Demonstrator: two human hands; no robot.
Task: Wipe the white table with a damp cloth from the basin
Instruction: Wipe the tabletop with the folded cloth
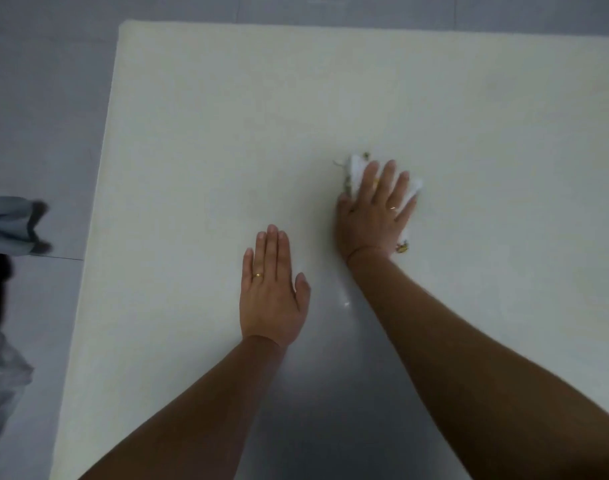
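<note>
The white table [209,116] fills most of the view. My right hand [374,213] lies flat on a white cloth [356,169] with small yellow-green marks, pressing it onto the table near the middle. The cloth shows past my fingertips and beside my wrist; the rest is hidden under the palm. My left hand [272,292] rests palm down on the bare table, nearer to me and to the left, fingers together and holding nothing. No basin is in view.
The table's left edge [95,216] and far edge run along a grey tiled floor [43,98]. At the far left stand a person's trouser leg and dark shoes [36,226]. A crumpled clear plastic bag [2,379] lies below them.
</note>
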